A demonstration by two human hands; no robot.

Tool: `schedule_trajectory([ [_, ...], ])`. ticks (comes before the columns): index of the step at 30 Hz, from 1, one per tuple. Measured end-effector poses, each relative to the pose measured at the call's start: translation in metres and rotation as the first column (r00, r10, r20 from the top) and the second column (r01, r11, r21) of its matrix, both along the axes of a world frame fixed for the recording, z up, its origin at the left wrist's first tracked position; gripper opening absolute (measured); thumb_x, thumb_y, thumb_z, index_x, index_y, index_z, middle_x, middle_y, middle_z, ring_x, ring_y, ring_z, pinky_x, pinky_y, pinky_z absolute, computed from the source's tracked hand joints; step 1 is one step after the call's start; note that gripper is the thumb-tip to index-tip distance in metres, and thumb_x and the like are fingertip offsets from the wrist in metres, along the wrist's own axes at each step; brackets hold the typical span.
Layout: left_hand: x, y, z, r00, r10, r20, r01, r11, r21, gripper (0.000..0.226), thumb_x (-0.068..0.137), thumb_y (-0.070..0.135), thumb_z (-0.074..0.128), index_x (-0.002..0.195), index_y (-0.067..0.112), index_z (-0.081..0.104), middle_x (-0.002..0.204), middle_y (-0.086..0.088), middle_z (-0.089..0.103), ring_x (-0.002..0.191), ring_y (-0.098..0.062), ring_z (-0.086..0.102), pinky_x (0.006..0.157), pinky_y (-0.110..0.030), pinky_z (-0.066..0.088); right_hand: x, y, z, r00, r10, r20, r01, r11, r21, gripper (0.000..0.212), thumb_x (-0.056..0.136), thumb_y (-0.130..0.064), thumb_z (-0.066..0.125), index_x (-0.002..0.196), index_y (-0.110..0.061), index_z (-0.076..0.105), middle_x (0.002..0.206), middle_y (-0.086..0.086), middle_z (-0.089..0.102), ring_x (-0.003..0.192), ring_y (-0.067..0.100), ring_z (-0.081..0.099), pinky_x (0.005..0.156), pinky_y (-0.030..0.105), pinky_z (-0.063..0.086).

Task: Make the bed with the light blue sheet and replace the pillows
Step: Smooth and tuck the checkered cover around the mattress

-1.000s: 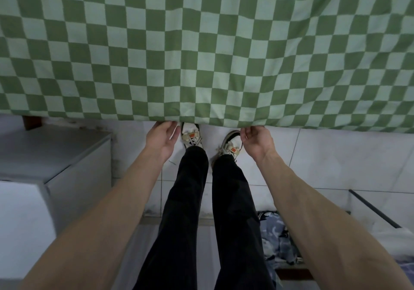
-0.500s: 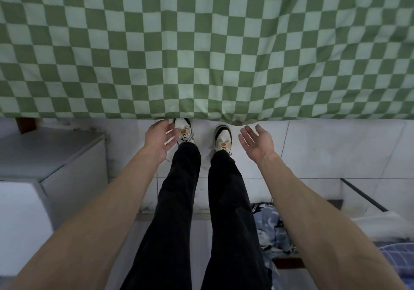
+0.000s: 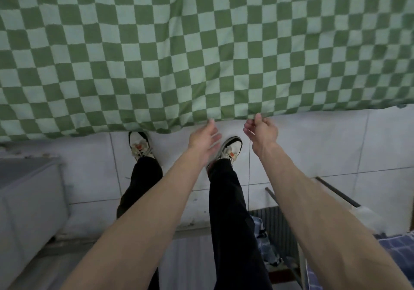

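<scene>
Below, white tiled floor (image 3: 313,146) — checkered sheet (image 3: 201,54) overhangs; left hand (image 3: 202,140) loose, right hand (image 3: 261,130) half-curled, holding nothing

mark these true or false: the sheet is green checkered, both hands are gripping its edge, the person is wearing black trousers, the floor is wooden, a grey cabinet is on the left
1. The sheet is green checkered. True.
2. Both hands grip its edge. False: the left hand is open and below the hem; the right hand has loosely curled fingers at the hem, no clear grip.
3. The person wears black trousers. True.
4. The floor is wooden. False: the floor is pale tile.
5. A grey cabinet stands on the left. True.
</scene>
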State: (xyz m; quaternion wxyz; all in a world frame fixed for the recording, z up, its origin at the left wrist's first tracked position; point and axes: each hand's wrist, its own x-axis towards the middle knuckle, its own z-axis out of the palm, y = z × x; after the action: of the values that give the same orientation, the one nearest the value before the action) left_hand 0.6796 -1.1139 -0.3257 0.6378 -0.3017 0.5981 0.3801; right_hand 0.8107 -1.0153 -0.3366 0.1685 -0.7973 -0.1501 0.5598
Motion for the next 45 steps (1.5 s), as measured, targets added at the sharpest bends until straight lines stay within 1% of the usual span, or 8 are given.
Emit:
schedule_trajectory([
  [5,0.051,0.024,-0.02,0.935,0.304,-0.182,-0.316,0.948,-0.037,0.016,0.1,0.029,0.066,0.106,0.015,0.061,0.101,-0.003,0.071,0.08,-0.011,0.07,0.075,-0.027,0.059,0.05,-0.005,-0.008,0.995,0.041,-0.09,-0.046,0.998,-0.052,0.018,0.102,-0.019,0.058,0.087,-0.013,0.051,0.075,0.007,0.062,0.061,0.016,0.059,0.059,0.029,0.053],
  [17,0.101,0.053,-0.026,0.909,-0.335,-0.248,0.276,0.93,-0.243,0.02,0.102,0.027,0.056,0.114,0.013,0.063,0.096,-0.004,0.069,0.082,-0.017,0.067,0.079,-0.035,0.057,0.156,0.089,-0.015,0.936,-0.097,-0.338,0.079,0.995,-0.067,0.043,0.096,-0.049,0.062,0.126,-0.017,0.059,0.12,0.009,0.069,0.106,0.024,0.07,0.089,0.04,0.06],
  [19,0.118,0.066,-0.016,0.767,-0.585,-0.264,0.541,0.811,-0.225,0.019,0.101,0.026,0.055,0.109,0.011,0.065,0.095,-0.004,0.071,0.081,-0.017,0.066,0.075,-0.035,0.054,0.165,0.109,-0.014,0.961,-0.077,-0.266,0.072,0.997,-0.027,0.032,0.098,-0.042,0.062,0.114,-0.014,0.062,0.116,0.012,0.071,0.097,0.023,0.071,0.087,0.041,0.061],
  [22,0.152,0.096,0.003,0.302,-0.81,-0.503,0.846,0.47,-0.25,0.024,0.101,0.034,0.054,0.104,0.014,0.067,0.097,0.0,0.072,0.086,-0.018,0.067,0.078,-0.037,0.054,0.177,0.121,-0.015,0.983,0.011,-0.184,-0.01,1.0,0.002,0.023,0.099,-0.032,0.064,0.102,-0.01,0.063,0.103,0.013,0.071,0.084,0.023,0.068,0.082,0.04,0.062],
  [31,0.198,0.213,0.018,-0.483,-0.419,-0.769,0.796,0.156,-0.585,0.033,0.1,0.033,0.057,0.125,0.012,0.06,0.121,-0.006,0.059,0.115,-0.026,0.053,0.096,-0.043,0.048,0.249,0.135,-0.026,0.997,0.048,-0.067,-0.047,0.999,0.021,0.012,0.099,-0.018,0.06,0.092,-0.008,0.063,0.083,0.011,0.068,0.072,0.021,0.06,0.066,0.035,0.051],
  [36,0.218,0.238,0.007,-0.649,-0.406,-0.643,0.729,-0.09,-0.679,0.052,0.096,0.043,0.061,0.143,0.023,0.048,0.157,-0.009,0.035,0.149,-0.032,0.026,0.118,-0.056,0.031,0.271,0.164,-0.021,0.979,-0.013,-0.205,0.004,0.999,-0.045,0.032,0.091,-0.017,0.062,0.123,-0.012,0.059,0.106,0.009,0.072,0.09,0.023,0.071,0.083,0.042,0.061],
  [40,0.23,0.236,0.005,-0.643,-0.471,-0.604,0.72,-0.104,-0.686,0.054,0.096,0.042,0.061,0.143,0.022,0.046,0.161,-0.013,0.026,0.151,-0.036,0.018,0.116,-0.062,0.031,0.298,0.206,-0.02,0.96,-0.205,-0.191,0.221,0.973,0.066,0.045,0.089,-0.045,0.069,0.117,-0.01,0.065,0.106,0.009,0.073,0.092,0.024,0.074,0.063,0.033,0.062],
  [45,0.238,0.237,0.007,-0.717,-0.418,-0.557,0.649,-0.112,-0.752,0.051,0.091,0.044,0.066,0.134,0.02,0.052,0.151,-0.014,0.04,0.139,-0.035,0.035,0.111,-0.062,0.035,0.327,0.218,-0.026,0.938,0.299,0.176,-0.313,0.948,0.059,0.042,0.099,-0.047,0.055,0.096,-0.006,0.066,0.096,0.012,0.072,0.092,0.032,0.069,0.084,0.049,0.058],
])
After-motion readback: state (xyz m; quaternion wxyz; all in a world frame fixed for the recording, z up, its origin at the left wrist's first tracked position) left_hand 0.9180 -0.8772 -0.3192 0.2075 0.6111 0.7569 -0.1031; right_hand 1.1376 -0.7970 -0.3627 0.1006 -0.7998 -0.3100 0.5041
